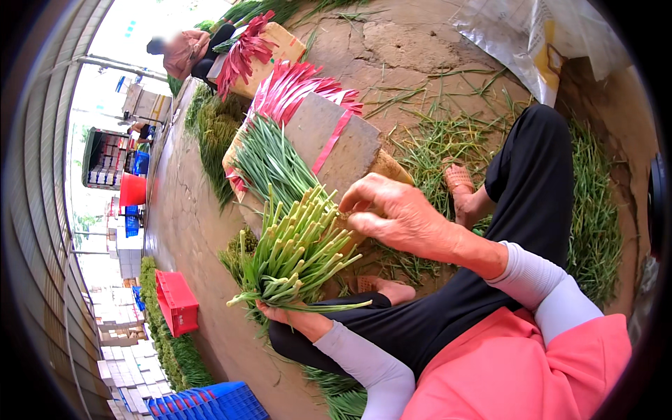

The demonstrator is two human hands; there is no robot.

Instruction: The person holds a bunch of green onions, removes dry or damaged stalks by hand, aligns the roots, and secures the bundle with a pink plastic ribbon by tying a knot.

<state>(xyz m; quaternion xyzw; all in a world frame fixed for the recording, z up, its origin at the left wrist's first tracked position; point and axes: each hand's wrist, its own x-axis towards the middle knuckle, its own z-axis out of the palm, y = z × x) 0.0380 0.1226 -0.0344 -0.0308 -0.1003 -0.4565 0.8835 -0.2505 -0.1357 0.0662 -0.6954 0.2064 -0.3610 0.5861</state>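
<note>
Left grip: the left hand point(297, 318) closes from below around a bunch of green stalks point(297, 252), cut ends fanned up and away, so the ends sit level and in plain sight.

Right grip: the right hand point(395, 213) arches over the top of the bunch, fingertips point(353, 204) pinched on one or two stalk ends at the far side; whether a stalk is fully caught there, the picture does not tell. Holding from above leaves the lower grip free to steady the bundle.

Below the grips: black trouser legs point(532, 182) fold under the person, a pink garment point(518, 371) sits nearest the camera, and sandalled feet point(458, 182) rest on the earth floor point(189, 231) beyond the right wrist.

Just beyond the bunch: a flat grey board point(329, 133) lies on a brown box, a second sheaf of green stalks point(269, 157) laid against it, red ties point(294, 87) fanned across its far edge, within reach of the right grip.

Room to move: right of the grips, loose green trimmings point(595, 224) cover the ground; left of them, bare floor runs open to a red crate point(176, 302) and a blue crate point(210, 402).

Far: another person point(185, 50) crouches at a second box with red ties, well apart.
</note>
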